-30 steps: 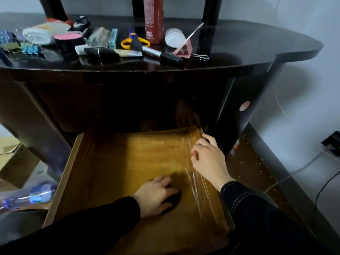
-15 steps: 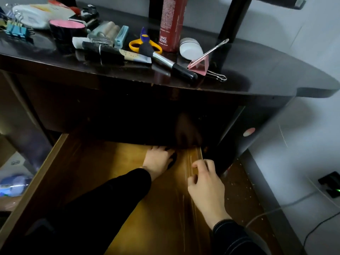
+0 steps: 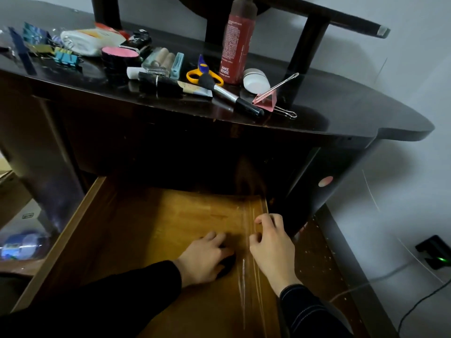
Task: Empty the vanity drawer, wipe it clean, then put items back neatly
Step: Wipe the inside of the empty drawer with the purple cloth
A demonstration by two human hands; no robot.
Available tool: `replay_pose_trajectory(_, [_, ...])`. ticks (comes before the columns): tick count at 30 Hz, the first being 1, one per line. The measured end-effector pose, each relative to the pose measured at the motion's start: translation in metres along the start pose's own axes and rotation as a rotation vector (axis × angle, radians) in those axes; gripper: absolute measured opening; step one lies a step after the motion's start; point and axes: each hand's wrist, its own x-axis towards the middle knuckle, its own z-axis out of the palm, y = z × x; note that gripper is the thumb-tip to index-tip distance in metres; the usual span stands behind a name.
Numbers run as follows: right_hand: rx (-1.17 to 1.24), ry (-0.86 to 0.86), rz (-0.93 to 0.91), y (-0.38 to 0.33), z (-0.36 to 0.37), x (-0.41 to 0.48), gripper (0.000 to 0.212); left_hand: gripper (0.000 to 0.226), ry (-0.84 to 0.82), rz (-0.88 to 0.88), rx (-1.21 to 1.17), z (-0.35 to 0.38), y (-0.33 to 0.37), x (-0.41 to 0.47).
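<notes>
**Wiping the empty drawer**

The drawer's things sit up on the dark vanity top [image 3: 341,113], out of the way, so the wood below can be wiped. From left to right there are blue clips [image 3: 66,58], a jar with a pink lid [image 3: 120,54], yellow scissors [image 3: 205,74], a tall red bottle [image 3: 238,45], a small white jar [image 3: 255,80] and a pink clip [image 3: 267,100]. They lie in a loose bunch, not in neat rows.

Below them the drawer [image 3: 80,215] is pulled out. No small things show on its wooden floor, so I think the emptying is done and the wiping is going on now.

The left hand [image 3: 203,258] is inside the drawer, on the right part of the floor. Its fingers bend over a dark cloth [image 3: 228,263] and push it down on the wood. It may be a pad and not a cloth; it is too dark to tell.

Just beside it, the right hand [image 3: 273,247] has its fingers curled on the drawer's right wall. I think it holds the drawer so it will not slide while the other hand rubs.

So the drawer lies right under both hands, and the things to put back are well above them.
</notes>
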Motion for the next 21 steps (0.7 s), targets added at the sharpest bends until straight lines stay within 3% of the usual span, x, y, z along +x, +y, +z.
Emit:
replay_pose_trajectory(7, [-0.024,-0.004,-0.005,0.0,0.0,-0.002,0.022,0.046,-0.016,-0.045,0.056,-0.009,-0.015,0.013])
replay_pose_trajectory(14, [-0.011,-0.003,0.01,0.004,0.003,0.005,0.016,0.034,0.182,-0.372,-0.021,-0.02,-0.04,0.108])
replay_pose_trajectory(18, [-0.024,-0.011,0.013,0.003,0.003,0.006,0.015,0.027,0.243,-0.43,0.038,-0.007,-0.034,0.127])
replay_pose_trajectory(21, [-0.018,-0.005,0.014,0.002,0.002,0.006,0.015,0.031,0.207,-0.38,0.042,-0.006,-0.036,0.122])
